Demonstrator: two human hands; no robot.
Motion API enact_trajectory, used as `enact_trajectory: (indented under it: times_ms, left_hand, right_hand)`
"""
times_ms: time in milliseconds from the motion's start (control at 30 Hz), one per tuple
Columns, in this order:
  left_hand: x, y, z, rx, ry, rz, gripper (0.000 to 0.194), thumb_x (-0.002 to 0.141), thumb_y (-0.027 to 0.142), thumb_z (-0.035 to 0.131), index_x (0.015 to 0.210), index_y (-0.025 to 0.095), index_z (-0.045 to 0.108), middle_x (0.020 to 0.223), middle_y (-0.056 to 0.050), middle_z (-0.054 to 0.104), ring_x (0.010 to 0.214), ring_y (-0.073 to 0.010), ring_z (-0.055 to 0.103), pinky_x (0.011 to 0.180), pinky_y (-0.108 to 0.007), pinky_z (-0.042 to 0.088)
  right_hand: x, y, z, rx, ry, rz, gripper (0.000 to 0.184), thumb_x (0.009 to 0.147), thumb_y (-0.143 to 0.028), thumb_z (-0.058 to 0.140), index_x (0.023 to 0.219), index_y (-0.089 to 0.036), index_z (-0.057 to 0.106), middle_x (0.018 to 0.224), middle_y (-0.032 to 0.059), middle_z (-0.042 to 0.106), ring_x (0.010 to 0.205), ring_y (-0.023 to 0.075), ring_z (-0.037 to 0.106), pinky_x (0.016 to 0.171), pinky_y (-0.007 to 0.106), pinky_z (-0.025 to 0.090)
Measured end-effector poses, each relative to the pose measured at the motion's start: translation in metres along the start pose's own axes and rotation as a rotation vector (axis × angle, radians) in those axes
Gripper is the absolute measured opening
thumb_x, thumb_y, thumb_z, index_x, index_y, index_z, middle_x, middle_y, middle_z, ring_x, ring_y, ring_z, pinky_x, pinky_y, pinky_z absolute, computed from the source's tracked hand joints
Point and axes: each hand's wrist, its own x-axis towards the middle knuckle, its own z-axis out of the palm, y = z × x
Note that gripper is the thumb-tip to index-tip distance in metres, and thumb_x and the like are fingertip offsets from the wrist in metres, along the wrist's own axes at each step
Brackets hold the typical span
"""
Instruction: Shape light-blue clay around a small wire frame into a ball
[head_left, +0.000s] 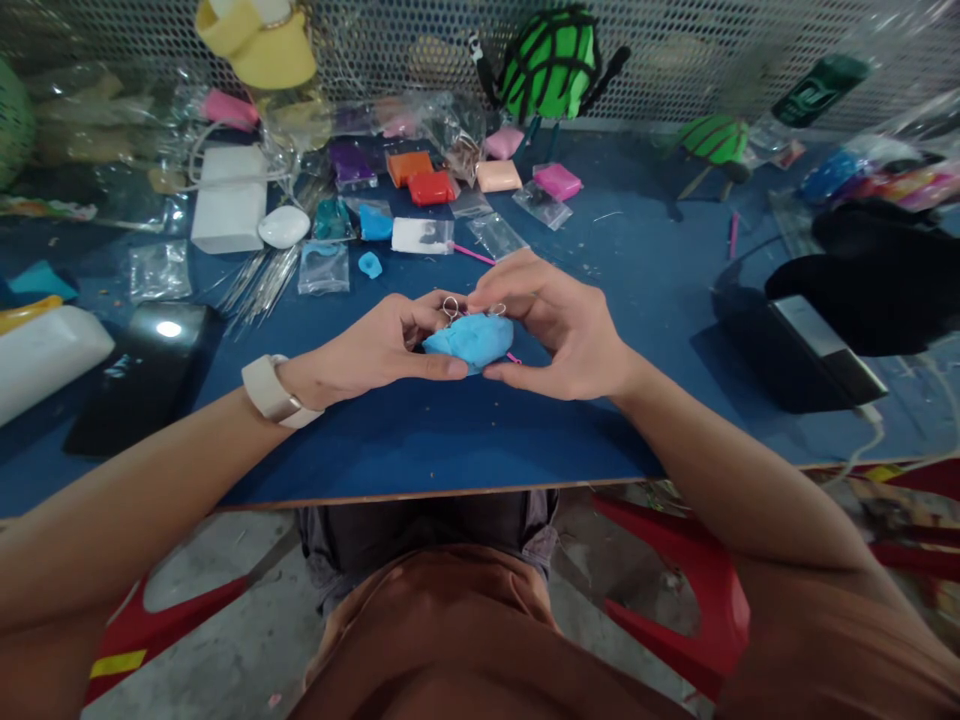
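Between both hands, just above the blue table, is a lump of light-blue modelling clay with a smooth, rounded shape. Two small wire loops stick up from its far side, and the end of a thin pink stick shows at its right. My left hand is closed on the clay's left end, thumb along the near side. On the right end, my right hand curls round, fingers over the top and thumb at the near edge. The fingertips behind the clay are partly hidden.
Packets of coloured clay lie beyond the hands, near a bundle of metal wires. A phone is at left; a black box with a cable is at right. A green-and-black figure stands against the mesh panel.
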Motion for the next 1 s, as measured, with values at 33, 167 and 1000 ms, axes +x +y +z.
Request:
enact_trajectory:
  times_ms: [33, 167, 1000]
  left_hand:
    - [0.000, 0.001, 0.000, 0.004, 0.000, 0.001, 0.033, 0.086, 0.057, 0.110, 0.081, 0.029, 0.093, 0.113, -0.012, 0.084, 0.138, -0.0396, 0.074, 0.113, -0.056, 0.065]
    - [0.000, 0.003, 0.000, 0.010, -0.007, -0.010, 0.034, 0.083, 0.056, 0.112, 0.077, 0.030, 0.091, 0.098, -0.010, 0.080, 0.135, -0.0396, 0.073, 0.111, -0.053, 0.064]
    - [0.000, -0.005, -0.002, 0.035, -0.043, 0.053, 0.036, 0.093, 0.050, 0.107, 0.079, 0.023, 0.087, 0.114, -0.010, 0.085, 0.135, -0.0332, 0.074, 0.113, -0.047, 0.065]
  right_hand:
    - [0.000, 0.000, 0.000, -0.019, -0.012, -0.008, 0.077, 0.080, -0.026, 0.104, 0.152, -0.038, 0.080, 0.139, 0.0067, 0.077, 0.113, 0.0284, 0.080, 0.092, 0.049, 0.081]
    - [0.002, -0.001, 0.001, -0.027, 0.011, 0.041, 0.072, 0.079, -0.029, 0.104, 0.147, -0.039, 0.082, 0.139, 0.0061, 0.078, 0.124, 0.0317, 0.079, 0.094, 0.050, 0.082]
    - [0.000, -0.002, 0.015, 0.021, 0.129, -0.014, 0.064, 0.086, -0.040, 0.112, 0.142, -0.031, 0.085, 0.137, 0.0083, 0.080, 0.125, 0.0282, 0.082, 0.093, 0.041, 0.081]
